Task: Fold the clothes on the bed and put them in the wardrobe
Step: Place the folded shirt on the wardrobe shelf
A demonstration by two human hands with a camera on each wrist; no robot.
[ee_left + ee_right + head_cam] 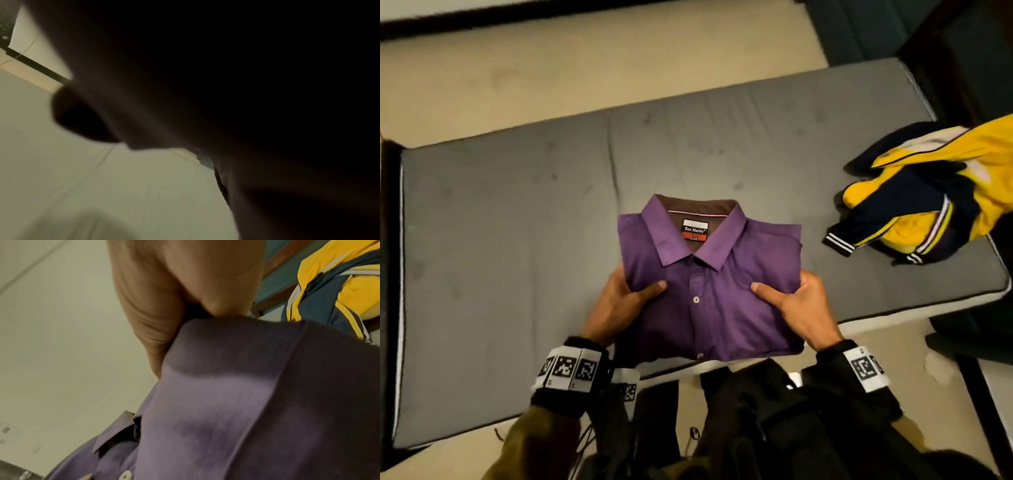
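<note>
A folded purple shirt [717, 281], collar up with a label inside, is held over the near side of the grey mattress [517, 222]. My left hand [626, 294] grips its left edge, thumb on top and fingers underneath. My right hand [794, 301] grips the right edge the same way. In the right wrist view the purple shirt [236, 402] fills the frame under my right hand [174, 296]. The left wrist view is mostly dark, blocked by my left hand [82, 113] and the cloth.
A yellow and navy jacket [935, 192] lies crumpled at the mattress's right end; the jacket [339, 285] also shows in the right wrist view. Beige floor [585, 68] lies beyond the bed. Dark furniture [893, 31] stands at the far right.
</note>
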